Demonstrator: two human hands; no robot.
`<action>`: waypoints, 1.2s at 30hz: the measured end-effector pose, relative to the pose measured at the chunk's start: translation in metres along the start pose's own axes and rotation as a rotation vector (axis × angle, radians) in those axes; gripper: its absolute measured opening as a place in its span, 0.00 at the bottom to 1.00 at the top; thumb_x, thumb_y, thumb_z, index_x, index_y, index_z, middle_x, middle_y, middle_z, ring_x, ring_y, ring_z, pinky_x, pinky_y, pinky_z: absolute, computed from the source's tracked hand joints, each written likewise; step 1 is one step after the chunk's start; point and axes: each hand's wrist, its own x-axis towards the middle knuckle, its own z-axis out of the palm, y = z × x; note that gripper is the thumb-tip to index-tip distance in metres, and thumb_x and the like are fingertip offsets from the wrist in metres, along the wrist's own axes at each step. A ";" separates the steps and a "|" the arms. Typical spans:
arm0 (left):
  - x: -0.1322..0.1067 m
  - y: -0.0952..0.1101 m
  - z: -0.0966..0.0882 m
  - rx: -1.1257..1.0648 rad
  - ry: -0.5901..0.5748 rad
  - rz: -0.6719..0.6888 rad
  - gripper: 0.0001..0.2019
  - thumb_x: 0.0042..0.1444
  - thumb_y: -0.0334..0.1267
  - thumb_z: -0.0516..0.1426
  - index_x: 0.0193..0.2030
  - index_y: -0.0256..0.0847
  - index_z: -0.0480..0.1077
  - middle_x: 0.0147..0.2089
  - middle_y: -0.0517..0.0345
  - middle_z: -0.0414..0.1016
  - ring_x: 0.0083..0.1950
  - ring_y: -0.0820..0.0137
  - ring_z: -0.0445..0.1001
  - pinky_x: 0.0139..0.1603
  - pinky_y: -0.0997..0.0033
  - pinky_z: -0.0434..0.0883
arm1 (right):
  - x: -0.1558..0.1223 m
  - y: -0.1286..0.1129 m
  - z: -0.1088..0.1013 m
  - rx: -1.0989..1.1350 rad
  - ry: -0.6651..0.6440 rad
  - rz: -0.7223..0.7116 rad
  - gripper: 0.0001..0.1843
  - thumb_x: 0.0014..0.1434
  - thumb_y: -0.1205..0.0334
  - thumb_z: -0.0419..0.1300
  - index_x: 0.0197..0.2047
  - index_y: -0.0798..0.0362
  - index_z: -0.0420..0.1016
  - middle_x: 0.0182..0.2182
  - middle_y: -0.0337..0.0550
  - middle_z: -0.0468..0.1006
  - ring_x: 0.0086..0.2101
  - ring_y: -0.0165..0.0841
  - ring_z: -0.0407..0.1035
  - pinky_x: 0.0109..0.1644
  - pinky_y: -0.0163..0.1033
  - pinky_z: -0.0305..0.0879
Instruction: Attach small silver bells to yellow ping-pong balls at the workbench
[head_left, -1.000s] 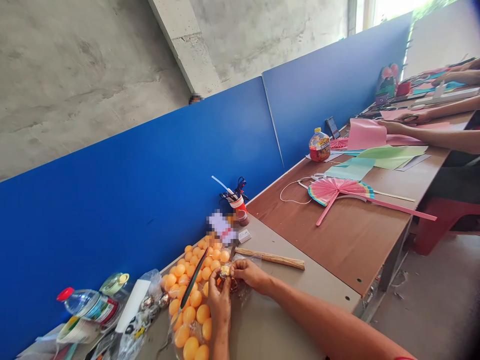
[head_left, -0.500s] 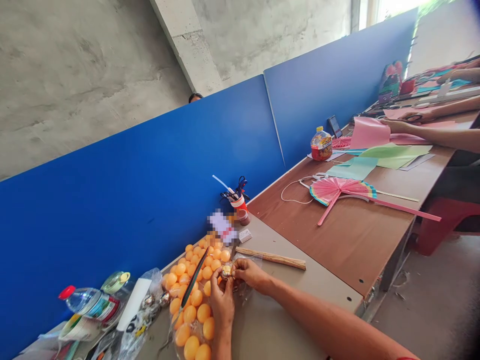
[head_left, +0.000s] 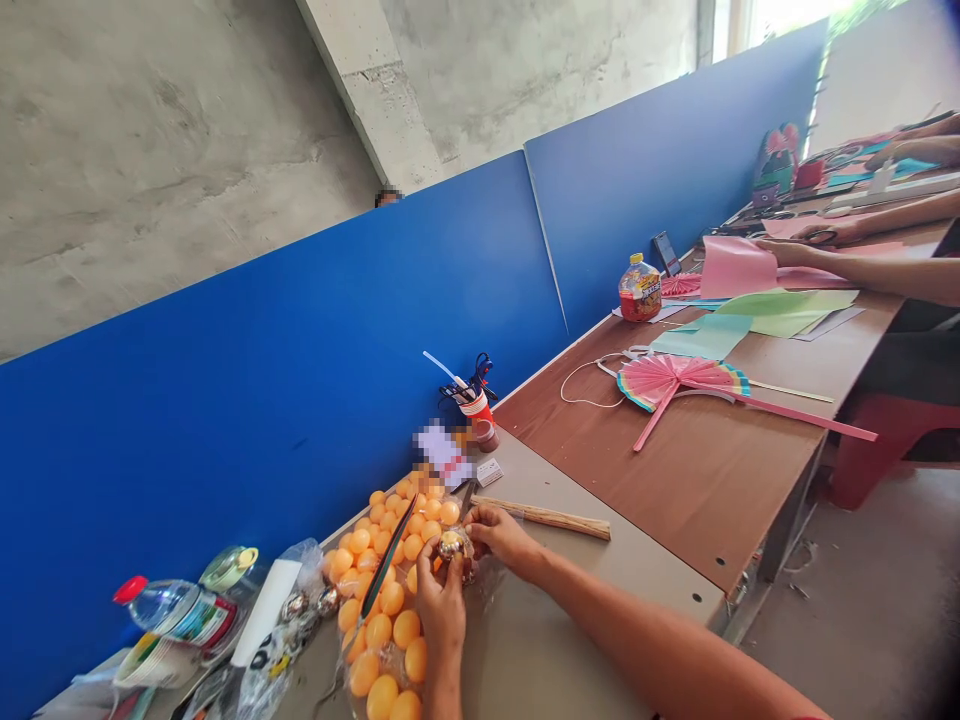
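a blue partition [head_left: 300, 380] is running along the far side, with a brown tabletop [head_left: 600, 450] stretching away at right. a bag of orange balls [head_left: 379, 629] is lying just left of the left hand [head_left: 442, 600], which is curling closed around a shiny silver ball [head_left: 451, 546] at near centre. the right hand [head_left: 504, 543] is bending its fingers nearly together beside it; whether they are gripping anything, i cannot tell.

Compared with the earlier pictures, the right hand [head_left: 504, 540] has shifted slightly up the table [head_left: 525, 665] toward the wooden stick [head_left: 566, 519], leaving more of the shiny silver ball's [head_left: 452, 545] surface exposed beside its fingers [head_left: 481, 527].
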 end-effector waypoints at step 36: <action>0.004 -0.002 -0.003 0.027 0.057 -0.066 0.24 0.47 0.51 0.63 0.48 0.39 0.70 0.48 0.45 0.76 0.49 0.56 0.76 0.48 0.58 0.74 | -0.023 -0.011 0.003 -1.372 -0.230 -0.225 0.08 0.51 0.70 0.57 0.33 0.56 0.77 0.36 0.50 0.79 0.36 0.39 0.71 0.42 0.40 0.60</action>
